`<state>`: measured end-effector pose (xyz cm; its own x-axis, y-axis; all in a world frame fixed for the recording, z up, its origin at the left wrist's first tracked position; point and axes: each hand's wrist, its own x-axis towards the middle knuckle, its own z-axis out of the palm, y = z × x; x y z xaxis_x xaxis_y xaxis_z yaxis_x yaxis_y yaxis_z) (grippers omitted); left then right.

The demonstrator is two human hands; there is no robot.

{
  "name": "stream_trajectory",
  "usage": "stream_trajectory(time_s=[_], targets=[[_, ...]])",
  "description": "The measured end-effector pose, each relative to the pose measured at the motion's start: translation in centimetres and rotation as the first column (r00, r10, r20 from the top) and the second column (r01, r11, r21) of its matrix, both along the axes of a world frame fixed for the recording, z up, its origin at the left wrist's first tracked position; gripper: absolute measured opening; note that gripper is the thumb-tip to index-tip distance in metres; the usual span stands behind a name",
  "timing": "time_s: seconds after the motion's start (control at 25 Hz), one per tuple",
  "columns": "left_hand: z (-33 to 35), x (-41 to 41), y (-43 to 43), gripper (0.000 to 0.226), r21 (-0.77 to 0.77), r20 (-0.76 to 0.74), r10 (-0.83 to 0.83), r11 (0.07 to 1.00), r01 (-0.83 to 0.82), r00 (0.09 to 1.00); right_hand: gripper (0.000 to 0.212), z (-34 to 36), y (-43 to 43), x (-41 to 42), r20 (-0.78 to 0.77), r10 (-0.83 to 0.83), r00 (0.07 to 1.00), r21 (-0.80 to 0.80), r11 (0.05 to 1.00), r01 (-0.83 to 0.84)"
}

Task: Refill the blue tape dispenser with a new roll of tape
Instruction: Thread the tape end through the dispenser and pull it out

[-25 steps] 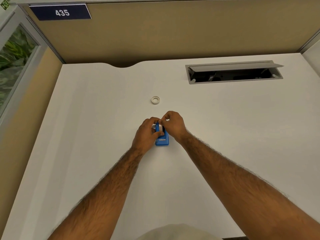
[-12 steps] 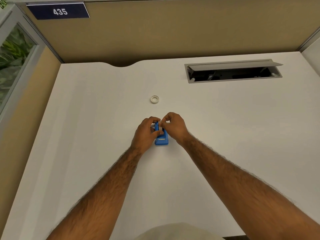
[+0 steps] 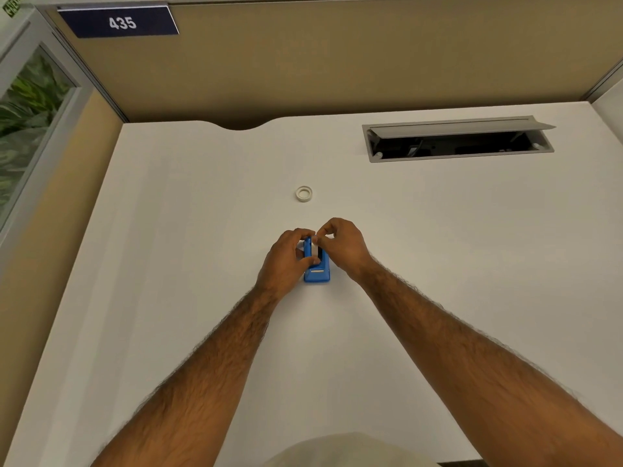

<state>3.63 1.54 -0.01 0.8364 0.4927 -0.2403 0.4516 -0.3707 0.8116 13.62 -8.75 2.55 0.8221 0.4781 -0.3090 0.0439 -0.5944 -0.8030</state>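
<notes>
The blue tape dispenser (image 3: 317,273) stands on the white desk (image 3: 168,264) in the middle. My left hand (image 3: 286,261) grips its left side, with the thumb across the top. My right hand (image 3: 344,244) pinches a white tape roll (image 3: 315,249) that sits in the dispenser's upper slot. Only a narrow white strip of that roll shows between my fingers. A second small white tape ring (image 3: 304,193) lies flat on the desk, a short way beyond my hands.
An open grey cable hatch (image 3: 458,139) is set into the desk at the back right. A tan partition (image 3: 337,62) with a "435" sign (image 3: 118,22) closes the far side, and a glass panel (image 3: 30,106) stands at the left.
The white roll has sunk lower into the dispenser between my fingers. Both hands stay at the dispenser with only small finger shifts.
</notes>
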Motion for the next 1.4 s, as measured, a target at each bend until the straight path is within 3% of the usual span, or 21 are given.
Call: stream_trajectory(time_s=[0.24,0.68,0.88,1.4], targets=[[0.0,0.0,0.2,0.051,-0.049,0.017,0.025,0.998,-0.024,1.0,0.023,0.2,-0.7,-0.4,-0.024,0.043,0.999,0.023,0.999,-0.042],[0.0,0.0,-0.1,0.042,0.006,0.028,0.026,1.0,-0.026,0.999,0.012,0.6,0.9,0.0,0.007,-0.024,1.0,0.0,1.0,0.024],[0.0,-0.2,0.1,0.048,-0.077,0.036,0.025,0.997,-0.022,0.999,0.007,0.6,0.4,-0.3,-0.033,-0.024,0.999,0.033,0.999,0.025],[-0.2,0.1,-0.3,0.044,0.01,0.022,0.038,0.999,-0.038,0.999,0.018,0.7,1.1,-0.2,-0.072,-0.097,0.993,-0.008,0.995,0.097]])
